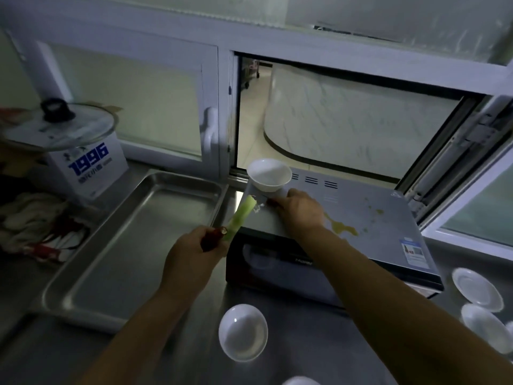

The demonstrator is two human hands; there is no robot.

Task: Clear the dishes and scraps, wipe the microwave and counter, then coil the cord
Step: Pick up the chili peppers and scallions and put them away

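One steel tray, one microwave, five white dishes in view.
The tray [133, 245] sits left of the stained microwave [361, 218]; one bowl [269, 177] stands on it, the other dishes on the counter [277, 307], two cut off. The left hand [194, 254] grips a green stalk [240, 215] and something red. The right hand [299, 207] pinches an unclear scrap beside the bowl.

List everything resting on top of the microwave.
On the microwave: a white bowl, yellow spill, pale scraps, the right hand. Anything under that hand is hidden.

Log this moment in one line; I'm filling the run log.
left hand: grips scraps | right hand: on microwave, by bowl
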